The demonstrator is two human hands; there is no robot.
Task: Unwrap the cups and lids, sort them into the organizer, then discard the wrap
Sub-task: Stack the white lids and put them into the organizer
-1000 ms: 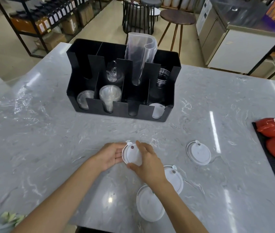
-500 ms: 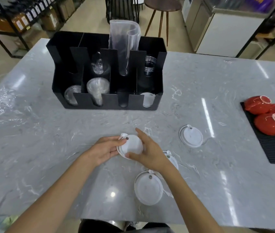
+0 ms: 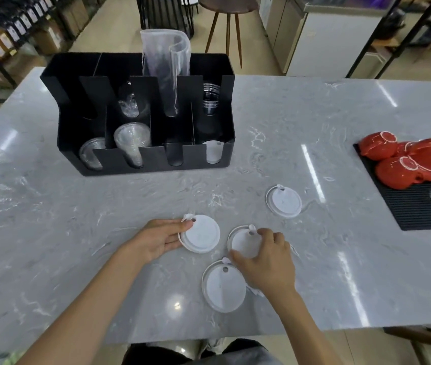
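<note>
The left hand (image 3: 160, 239) held 1 white lid (image 3: 200, 237) by its left rim, fingers fairly straight along the edge. Just right of it, the right hand (image 3: 267, 262) curled over a 2nd lid (image 3: 242, 242) on the worktop (image 3: 340, 272), the nearer hand for it. A 3rd lid (image 3: 222, 288) lay nearer, touching that hand's thumb side; a 4th (image 3: 283, 201) sat farther right, apart. The black organizer (image 3: 140, 114) stood far left of both hands, so gathered lids would likely travel away and leftward.
</note>
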